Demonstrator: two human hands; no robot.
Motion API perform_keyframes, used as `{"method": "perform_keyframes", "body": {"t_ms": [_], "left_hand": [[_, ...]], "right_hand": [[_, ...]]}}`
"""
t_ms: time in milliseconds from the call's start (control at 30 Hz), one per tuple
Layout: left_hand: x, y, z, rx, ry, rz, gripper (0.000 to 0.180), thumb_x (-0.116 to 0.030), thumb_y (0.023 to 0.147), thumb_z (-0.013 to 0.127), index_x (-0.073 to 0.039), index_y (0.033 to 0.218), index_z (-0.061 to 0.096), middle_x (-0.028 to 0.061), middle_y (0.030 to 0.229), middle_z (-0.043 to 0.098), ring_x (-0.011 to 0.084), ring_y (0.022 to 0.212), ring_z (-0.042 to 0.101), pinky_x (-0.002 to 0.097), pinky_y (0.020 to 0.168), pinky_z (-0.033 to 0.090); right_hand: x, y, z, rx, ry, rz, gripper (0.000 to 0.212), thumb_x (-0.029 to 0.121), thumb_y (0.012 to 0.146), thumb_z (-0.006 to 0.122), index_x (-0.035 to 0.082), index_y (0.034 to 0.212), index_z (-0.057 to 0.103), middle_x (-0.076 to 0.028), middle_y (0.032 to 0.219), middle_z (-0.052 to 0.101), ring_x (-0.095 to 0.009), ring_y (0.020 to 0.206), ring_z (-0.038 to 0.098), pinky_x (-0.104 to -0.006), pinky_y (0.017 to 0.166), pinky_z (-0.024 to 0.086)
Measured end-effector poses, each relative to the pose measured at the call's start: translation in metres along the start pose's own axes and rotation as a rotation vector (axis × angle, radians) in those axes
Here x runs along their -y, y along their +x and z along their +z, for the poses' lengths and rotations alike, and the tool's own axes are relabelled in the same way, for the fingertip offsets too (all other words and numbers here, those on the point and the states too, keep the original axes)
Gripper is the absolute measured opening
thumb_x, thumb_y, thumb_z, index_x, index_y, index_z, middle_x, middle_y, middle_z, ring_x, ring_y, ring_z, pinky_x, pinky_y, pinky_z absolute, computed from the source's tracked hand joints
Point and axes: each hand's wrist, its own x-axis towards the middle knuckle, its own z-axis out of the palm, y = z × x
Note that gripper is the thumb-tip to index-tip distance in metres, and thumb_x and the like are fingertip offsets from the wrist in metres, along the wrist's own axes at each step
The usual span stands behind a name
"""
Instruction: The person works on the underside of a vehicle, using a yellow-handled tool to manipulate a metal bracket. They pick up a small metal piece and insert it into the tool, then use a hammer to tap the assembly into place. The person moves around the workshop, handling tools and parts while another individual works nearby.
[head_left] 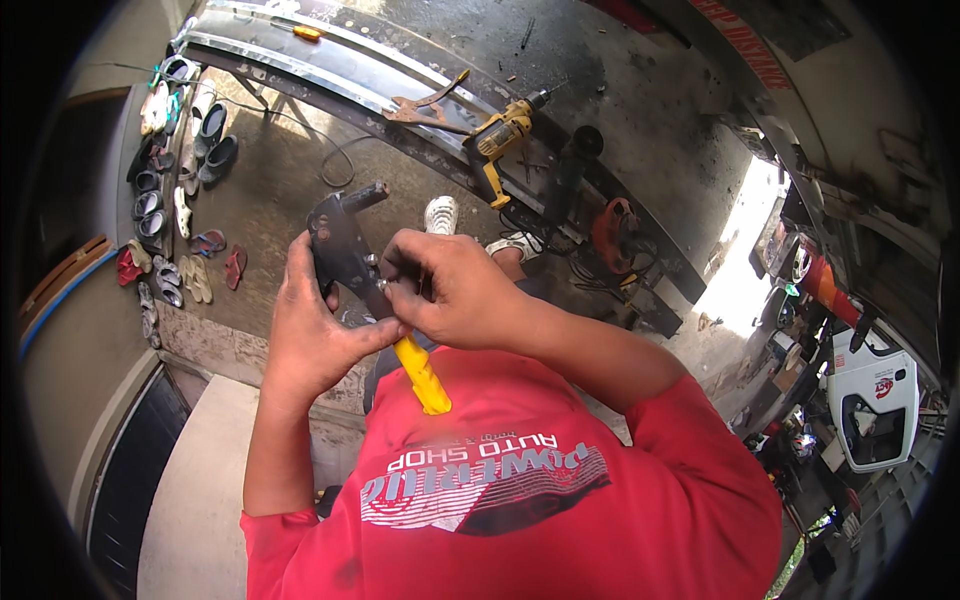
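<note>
In front of my chest I hold a black metal tool [337,243] with a short round stub at its top and a yellow handle [424,376] pointing down toward my shirt. My left hand [318,335] is closed around its left side, thumb along the lower body. The fingers of my right hand [440,283] are pinched at its right side, where a small shiny bolt [373,259] sticks out. Another bright metal bit shows at those fingertips. My fingers partly cover the tool's middle, and its exact kind cannot be made out.
Ahead, a long metal bench [330,72] bears a yellow power drill [497,140], rusty locking pliers [425,105] and a small yellow-handled item [307,33]. A red-brown round tool [612,235] and cables lie rightward. Several shoes [212,130] line the left wall. A white vehicle door [873,400] stands far right.
</note>
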Motion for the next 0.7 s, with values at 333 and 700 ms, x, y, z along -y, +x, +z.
{"method": "perform_keyframes", "body": {"t_ms": [333,700], "left_hand": [[-0.016,-0.002,0.000,0.001,0.085,0.046,0.118,-0.033,0.055,0.101,0.001,0.148,0.037,0.0157,0.124,0.063,0.0231,0.103,0.067,0.0350,0.083,0.056],[-0.028,-0.007,0.002,-0.009,0.130,0.084,0.121,-0.031,0.054,0.102,0.000,0.150,0.036,0.0181,0.132,0.061,0.0270,0.112,0.067,0.0384,0.086,0.057]], "right_hand": [[0.001,-0.009,-0.007,-0.018,-0.105,-0.069,0.015,0.012,0.093,0.071,0.001,0.098,0.063,-0.007,0.071,0.065,-0.012,0.063,0.063,-0.0306,0.058,0.049],[0.010,-0.016,-0.015,-0.016,-0.025,-0.033,0.021,0.015,0.087,0.072,0.001,0.096,0.060,-0.017,0.075,0.066,-0.034,0.067,0.068,-0.0421,0.063,0.052]]}}
